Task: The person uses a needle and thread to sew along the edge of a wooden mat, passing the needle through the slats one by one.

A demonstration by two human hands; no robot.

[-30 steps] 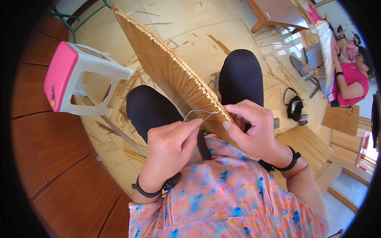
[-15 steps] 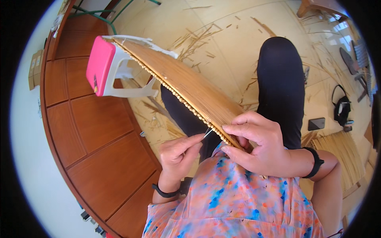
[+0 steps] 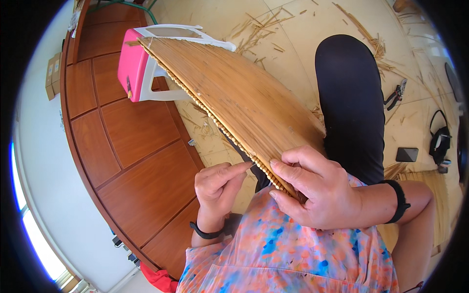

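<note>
A broad panel of thin golden-brown stalks slants across my lap, its left edge lined with a row of pale cut stalk ends. Its far end lies by a pink-topped white plastic stool. My right hand is closed round the near end, thumb and fingers on either side. Beside the row of cut ends, my left hand is closed in a pinch on a thin metal needle. Only a short bit of the needle shows at the edge; the rest is hidden by the fingers and stalks.
Reddish-brown wooden cabinet panels stand close on my left. Scraps of stalk litter the tiled floor. Pliers, a dark phone and a black strapped item lie at right. Another stalk mat lies behind my right arm.
The view has shifted, and the panel shows more of its broad face. My left hand is still at the cut ends, with less of the needle showing. My right hand keeps its grip.
</note>
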